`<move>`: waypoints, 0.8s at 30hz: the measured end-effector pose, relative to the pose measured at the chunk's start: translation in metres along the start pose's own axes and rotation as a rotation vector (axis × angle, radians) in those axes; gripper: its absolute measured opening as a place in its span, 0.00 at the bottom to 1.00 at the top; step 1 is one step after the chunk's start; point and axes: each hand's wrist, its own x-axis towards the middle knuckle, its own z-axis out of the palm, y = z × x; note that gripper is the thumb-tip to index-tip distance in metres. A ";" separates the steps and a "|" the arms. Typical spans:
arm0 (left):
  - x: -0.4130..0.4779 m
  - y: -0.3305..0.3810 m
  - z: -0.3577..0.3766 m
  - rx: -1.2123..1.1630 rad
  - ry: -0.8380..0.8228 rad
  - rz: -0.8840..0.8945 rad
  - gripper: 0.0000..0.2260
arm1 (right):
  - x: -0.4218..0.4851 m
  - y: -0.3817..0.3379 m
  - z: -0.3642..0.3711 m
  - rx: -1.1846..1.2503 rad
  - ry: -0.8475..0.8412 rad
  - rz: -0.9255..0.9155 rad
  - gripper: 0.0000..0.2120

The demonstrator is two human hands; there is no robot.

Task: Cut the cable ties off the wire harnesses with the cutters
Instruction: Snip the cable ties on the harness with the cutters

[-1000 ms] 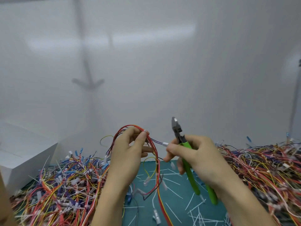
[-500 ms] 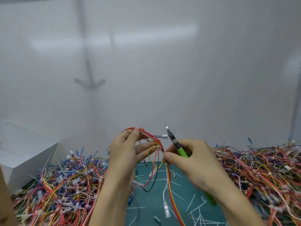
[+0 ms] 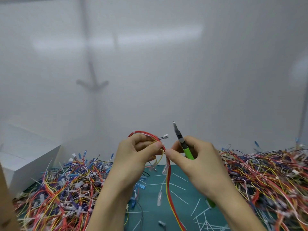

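Note:
My left hand (image 3: 135, 157) holds a looped wire harness (image 3: 168, 177) of red, yellow and white wires up above the green mat, thumb and fingers pinching it near the top of the loop. A small white connector (image 3: 165, 135) sticks out to the right. My right hand (image 3: 195, 160) grips the green-handled cutters (image 3: 187, 150), blades pointing up and apart from the wires, while its thumb and forefinger pinch the harness next to my left fingers. The harness tails hang down to the mat.
Heaps of tangled coloured harnesses lie left (image 3: 63, 189) and right (image 3: 266, 177) of the green cutting mat (image 3: 150, 194). Cut white tie pieces (image 3: 198, 212) litter the mat. A white box (image 3: 25, 164) stands at the left. A white wall is close behind.
The harness loop has been drawn tighter between both hands and its tails have straightened downward. The cutters have tilted more upright and shifted slightly right.

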 end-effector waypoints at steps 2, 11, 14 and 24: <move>0.001 0.000 -0.001 -0.028 0.054 0.023 0.05 | 0.000 0.000 -0.003 -0.093 -0.031 0.020 0.21; 0.002 0.000 -0.002 -0.064 0.123 0.056 0.03 | 0.000 0.003 -0.002 -0.331 -0.193 0.003 0.37; 0.003 0.000 -0.002 -0.027 0.121 0.064 0.02 | -0.001 0.002 -0.004 -0.347 -0.198 -0.007 0.34; 0.001 0.003 0.002 0.097 0.117 0.133 0.03 | -0.001 0.002 -0.002 -0.430 -0.121 -0.083 0.35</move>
